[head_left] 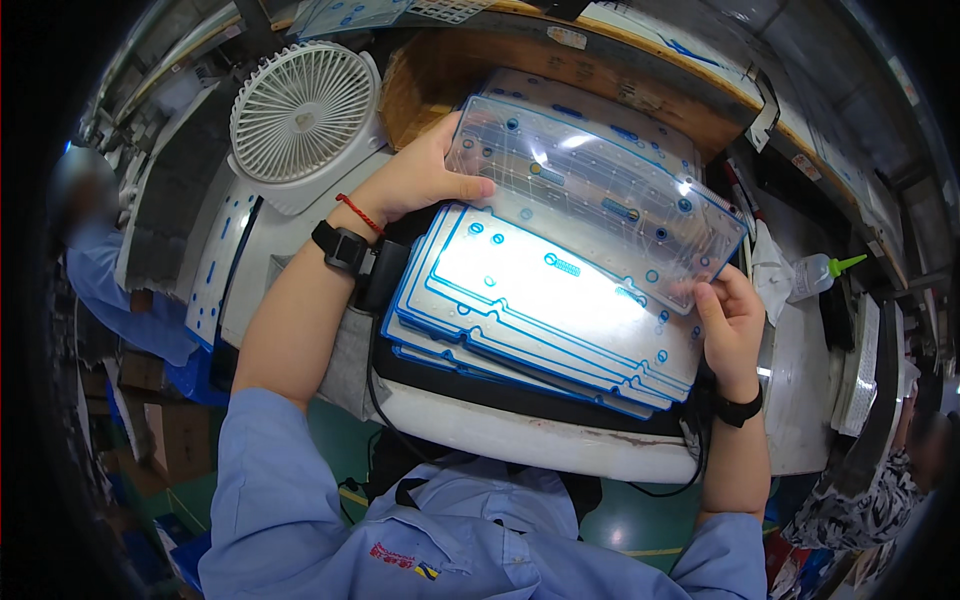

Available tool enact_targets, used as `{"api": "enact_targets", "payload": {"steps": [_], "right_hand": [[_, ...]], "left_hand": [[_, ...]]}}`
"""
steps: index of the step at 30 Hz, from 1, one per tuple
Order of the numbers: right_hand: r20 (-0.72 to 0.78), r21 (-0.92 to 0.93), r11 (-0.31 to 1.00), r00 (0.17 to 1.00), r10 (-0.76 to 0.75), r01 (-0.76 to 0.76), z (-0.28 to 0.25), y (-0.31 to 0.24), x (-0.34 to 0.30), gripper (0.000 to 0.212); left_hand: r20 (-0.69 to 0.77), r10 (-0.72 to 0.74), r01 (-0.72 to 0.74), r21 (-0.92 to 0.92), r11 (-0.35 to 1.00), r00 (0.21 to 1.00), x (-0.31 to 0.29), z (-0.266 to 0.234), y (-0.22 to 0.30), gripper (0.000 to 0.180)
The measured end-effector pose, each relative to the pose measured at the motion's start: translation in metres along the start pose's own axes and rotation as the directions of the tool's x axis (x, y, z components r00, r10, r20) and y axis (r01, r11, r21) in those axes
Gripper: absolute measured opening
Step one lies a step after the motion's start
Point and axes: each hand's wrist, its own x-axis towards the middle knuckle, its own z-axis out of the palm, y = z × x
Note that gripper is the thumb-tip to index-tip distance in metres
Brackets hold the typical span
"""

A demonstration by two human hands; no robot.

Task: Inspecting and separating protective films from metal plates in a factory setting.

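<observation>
A clear plastic panel with blue-ringed holes [585, 190] is held up and tilted between my hands. My left hand [440, 175] grips its left end, thumb across the front face. At the lower right corner, my right hand [730, 320] pinches the panel between thumb and fingers. Below it lies a fanned stack of similar blue-edged panels [530, 290], with bright light reflecting off the top one. More blue-marked panels [590, 105] lie behind the held one, partly covered by it.
A white fan [305, 115] stands at the left beside a brown wooden box [420, 85]. To the right are a crumpled white cloth [770, 265] and a clear bottle with a green nozzle [815, 275]. A black cable [375, 390] hangs over the table's front edge. Another person [110, 260] is at far left.
</observation>
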Motion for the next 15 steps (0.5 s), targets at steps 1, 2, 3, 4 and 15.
{"api": "enact_targets", "payload": {"steps": [1,2,3,4,15], "right_hand": [[0.001,0.001,1.000,1.000,0.000,0.000,0.001,0.000,0.000,0.025],[0.024,-0.012,0.999,0.999,-0.042,0.042,0.003,0.000,0.001,0.026],[0.048,-0.023,0.996,0.995,-0.082,0.083,0.004,0.000,0.001,0.027],[0.048,-0.022,0.996,0.995,-0.082,0.084,0.005,0.001,0.000,0.027],[-0.158,0.015,0.999,0.987,0.039,-0.037,-0.004,0.008,0.010,0.022]], "left_hand": [[-0.019,0.081,-0.081,-0.019,0.996,0.997,0.000,0.001,-0.002,0.072],[-0.020,0.081,-0.081,-0.019,0.997,0.996,0.000,0.000,-0.002,0.072],[-0.039,0.051,-0.050,0.016,0.999,0.998,0.000,-0.001,-0.001,0.072],[-0.058,0.022,-0.019,0.049,0.999,0.998,0.000,-0.001,-0.001,0.073],[-0.175,-0.161,0.150,-0.072,0.986,0.971,0.004,-0.015,-0.011,0.027]]}}
